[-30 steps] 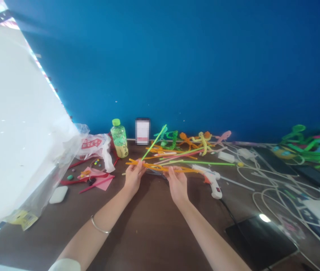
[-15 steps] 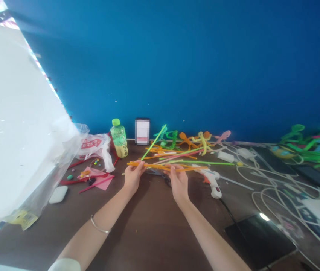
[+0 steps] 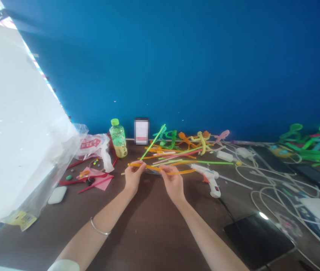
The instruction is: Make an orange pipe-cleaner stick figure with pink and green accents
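Both hands pinch a bundle of orange pipe cleaners [image 3: 152, 168] above the dark table. My left hand [image 3: 133, 177] grips the bundle near its left end, and my right hand [image 3: 172, 182] holds it a short way to the right. Past the right hand the orange stems spread apart into two strands. A bright green pipe cleaner [image 3: 153, 142] slants up behind my left fingers; whether that hand holds it I cannot tell. Behind the hands lie loose green, pink and orange stems. The white glue gun [image 3: 212, 180] rests to the right of my right hand.
A green-capped bottle [image 3: 118, 139] and a phone [image 3: 141, 131] stand at the back. Several pipe-cleaner figures [image 3: 202, 142] line the blue wall. Plastic bags, pink felt [image 3: 103, 181] and a white case [image 3: 57, 195] lie left; cables and a black tablet [image 3: 258, 241] lie right.
My right hand has moved left along the orange bundle, closer to my left hand. The stems beyond it now fan apart more. My left hand has barely moved.
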`<action>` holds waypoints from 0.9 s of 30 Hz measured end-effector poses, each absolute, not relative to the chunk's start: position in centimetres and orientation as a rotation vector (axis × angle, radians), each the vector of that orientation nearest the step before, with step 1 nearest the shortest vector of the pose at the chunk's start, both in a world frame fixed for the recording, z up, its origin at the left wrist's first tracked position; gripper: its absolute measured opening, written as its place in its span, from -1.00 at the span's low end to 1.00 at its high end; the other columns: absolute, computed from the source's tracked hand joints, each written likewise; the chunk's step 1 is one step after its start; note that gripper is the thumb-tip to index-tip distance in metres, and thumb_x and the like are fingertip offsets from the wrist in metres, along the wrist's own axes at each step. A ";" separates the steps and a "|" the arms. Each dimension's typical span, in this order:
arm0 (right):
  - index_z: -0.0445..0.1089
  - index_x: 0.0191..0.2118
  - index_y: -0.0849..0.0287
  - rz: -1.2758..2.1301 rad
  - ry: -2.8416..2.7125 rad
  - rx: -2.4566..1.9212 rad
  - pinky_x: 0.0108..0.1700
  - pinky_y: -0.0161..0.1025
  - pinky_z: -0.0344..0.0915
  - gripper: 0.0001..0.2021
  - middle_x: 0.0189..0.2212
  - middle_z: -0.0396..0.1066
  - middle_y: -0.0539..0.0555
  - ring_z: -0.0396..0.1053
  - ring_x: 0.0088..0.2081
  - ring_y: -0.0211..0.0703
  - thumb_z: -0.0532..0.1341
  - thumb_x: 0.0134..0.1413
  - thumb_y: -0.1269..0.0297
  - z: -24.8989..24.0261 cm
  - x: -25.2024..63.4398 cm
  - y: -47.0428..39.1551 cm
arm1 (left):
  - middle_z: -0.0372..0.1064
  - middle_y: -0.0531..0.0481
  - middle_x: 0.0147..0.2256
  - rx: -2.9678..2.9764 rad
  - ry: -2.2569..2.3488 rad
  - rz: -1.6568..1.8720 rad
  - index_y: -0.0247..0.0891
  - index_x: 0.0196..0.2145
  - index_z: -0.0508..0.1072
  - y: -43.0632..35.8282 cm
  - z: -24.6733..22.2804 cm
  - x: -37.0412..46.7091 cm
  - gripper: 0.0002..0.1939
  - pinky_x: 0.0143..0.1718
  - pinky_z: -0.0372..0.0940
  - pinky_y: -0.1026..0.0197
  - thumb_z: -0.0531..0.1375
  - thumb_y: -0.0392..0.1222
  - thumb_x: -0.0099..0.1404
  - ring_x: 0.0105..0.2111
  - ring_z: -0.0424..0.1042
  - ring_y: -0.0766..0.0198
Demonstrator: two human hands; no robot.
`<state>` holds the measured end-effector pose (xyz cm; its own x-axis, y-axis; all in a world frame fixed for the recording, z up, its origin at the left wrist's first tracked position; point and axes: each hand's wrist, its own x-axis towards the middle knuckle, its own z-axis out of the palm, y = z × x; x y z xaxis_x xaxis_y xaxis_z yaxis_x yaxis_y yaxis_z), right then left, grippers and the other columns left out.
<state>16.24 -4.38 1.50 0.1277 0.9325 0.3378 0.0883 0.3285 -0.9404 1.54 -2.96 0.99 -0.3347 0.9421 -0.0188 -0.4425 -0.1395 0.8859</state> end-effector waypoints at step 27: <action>0.26 -0.40 0.15 0.894 -1.158 -1.089 -0.34 -0.24 0.32 -0.77 -0.47 0.34 -0.01 0.37 -0.40 -0.19 0.30 -0.22 0.26 1.2 16.9 -3.5 | 0.47 -0.15 -0.35 0.427 0.861 1.520 -0.38 -0.38 0.42 -2.4 1.0 1.0 -0.79 -0.10 0.30 0.11 0.24 -0.15 0.09 -0.28 0.47 0.20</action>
